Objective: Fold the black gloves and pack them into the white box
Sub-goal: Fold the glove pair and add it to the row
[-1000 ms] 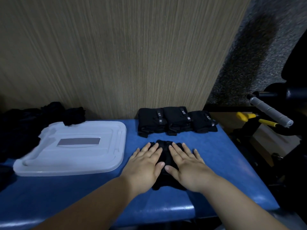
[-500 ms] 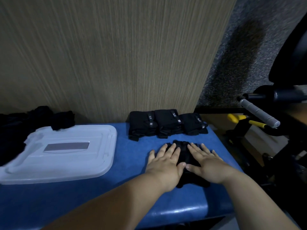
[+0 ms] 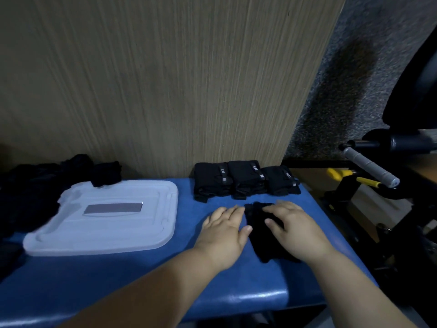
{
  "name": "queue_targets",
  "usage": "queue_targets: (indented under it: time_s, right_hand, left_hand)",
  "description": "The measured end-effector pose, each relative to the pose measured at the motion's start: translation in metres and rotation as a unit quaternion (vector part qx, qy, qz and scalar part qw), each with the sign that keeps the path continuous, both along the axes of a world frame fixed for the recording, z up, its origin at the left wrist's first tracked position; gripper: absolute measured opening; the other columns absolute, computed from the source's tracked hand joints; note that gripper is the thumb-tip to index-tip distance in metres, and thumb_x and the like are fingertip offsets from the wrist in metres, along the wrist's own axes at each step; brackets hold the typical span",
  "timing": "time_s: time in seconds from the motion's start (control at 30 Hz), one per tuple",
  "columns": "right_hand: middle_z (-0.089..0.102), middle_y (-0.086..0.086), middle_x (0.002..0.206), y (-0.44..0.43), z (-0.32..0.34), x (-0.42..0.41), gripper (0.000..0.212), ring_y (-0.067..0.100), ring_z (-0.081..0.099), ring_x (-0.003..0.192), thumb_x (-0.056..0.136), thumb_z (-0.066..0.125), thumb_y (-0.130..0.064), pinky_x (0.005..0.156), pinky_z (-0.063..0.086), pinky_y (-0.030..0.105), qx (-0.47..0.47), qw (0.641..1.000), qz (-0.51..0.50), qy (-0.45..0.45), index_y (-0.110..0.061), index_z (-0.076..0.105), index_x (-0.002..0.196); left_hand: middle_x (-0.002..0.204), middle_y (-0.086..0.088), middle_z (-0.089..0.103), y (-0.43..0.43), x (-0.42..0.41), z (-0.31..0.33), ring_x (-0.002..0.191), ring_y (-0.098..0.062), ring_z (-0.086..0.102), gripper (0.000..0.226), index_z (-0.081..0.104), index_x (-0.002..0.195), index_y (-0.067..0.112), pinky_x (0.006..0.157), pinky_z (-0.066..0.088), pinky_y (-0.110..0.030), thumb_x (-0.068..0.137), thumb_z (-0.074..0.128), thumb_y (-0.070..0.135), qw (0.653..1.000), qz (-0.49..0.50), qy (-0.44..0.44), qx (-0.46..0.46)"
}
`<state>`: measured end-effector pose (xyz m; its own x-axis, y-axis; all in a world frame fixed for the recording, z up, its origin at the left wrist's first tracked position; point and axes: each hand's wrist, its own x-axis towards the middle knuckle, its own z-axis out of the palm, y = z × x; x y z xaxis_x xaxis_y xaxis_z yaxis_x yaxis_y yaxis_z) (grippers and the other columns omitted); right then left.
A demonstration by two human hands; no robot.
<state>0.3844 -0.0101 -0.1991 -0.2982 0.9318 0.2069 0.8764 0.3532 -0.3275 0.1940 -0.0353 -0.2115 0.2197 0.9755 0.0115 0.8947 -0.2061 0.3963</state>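
A black glove [image 3: 259, 230] lies flat on the blue padded bench [image 3: 132, 275], fingers pointing away from me. My left hand [image 3: 224, 229] rests palm down at the glove's left edge, its thumb touching the fabric. My right hand [image 3: 295, 226] lies on top of the glove's right half, fingers curled over its far end. Behind them, three folded black gloves [image 3: 244, 179] sit in a row against the wooden wall. The white box [image 3: 101, 218] stands to the left with its lid on. A heap of loose black gloves [image 3: 35, 185] lies at the far left.
A wooden panel [image 3: 165, 79] rises directly behind the bench. To the right, past the bench edge, stands black gym equipment with a grey handle [image 3: 369, 166] and yellow parts [image 3: 343, 175]. The bench's front edge runs just below my forearms.
My left hand has slid off the glove to its left edge, and my right fingers have curled over the glove's far end. The view has shifted a little.
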Motion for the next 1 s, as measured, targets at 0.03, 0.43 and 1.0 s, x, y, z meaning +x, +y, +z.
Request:
queue_targets:
  time_s: [0.03,0.43,1.0]
  right_hand:
    - [0.059,-0.004,0.129,-0.004,0.002,-0.009,0.035,0.014,0.041,0.131,0.094,0.057,-0.031,0.104,0.028,0.019,0.012,1.000,0.009,0.004,-0.024,0.060,0.128]
    - [0.064,-0.012,0.112,-0.034,0.004,-0.174,0.022,0.006,0.055,0.105,0.093,0.056,-0.028,0.089,0.042,0.018,-0.061,0.983,0.163,0.050,-0.029,0.068,0.110]
    - [0.057,0.000,0.130,-0.071,0.008,-0.398,0.040,0.017,0.057,0.112,0.093,0.058,-0.032,0.097,0.043,0.025,-0.197,0.933,0.294,0.070,-0.021,0.055,0.132]
  left_hand:
    - [0.156,0.011,0.020,-0.005,-0.009,0.002,0.144,-0.012,0.007,0.055,0.016,0.151,0.026,0.115,0.007,-0.031,0.101,0.025,0.047,1.000,0.009,0.003,0.015]
    - [0.139,0.016,0.045,-0.069,-0.164,0.006,0.131,-0.011,0.029,0.040,0.043,0.136,0.031,0.104,0.023,-0.028,0.099,0.035,0.043,0.973,0.211,0.000,0.092]
    - [0.127,-0.017,0.047,-0.154,-0.323,-0.006,0.116,-0.036,0.040,0.044,0.051,0.124,0.008,0.095,0.035,-0.046,0.085,0.066,0.021,0.843,0.510,-0.102,0.135]
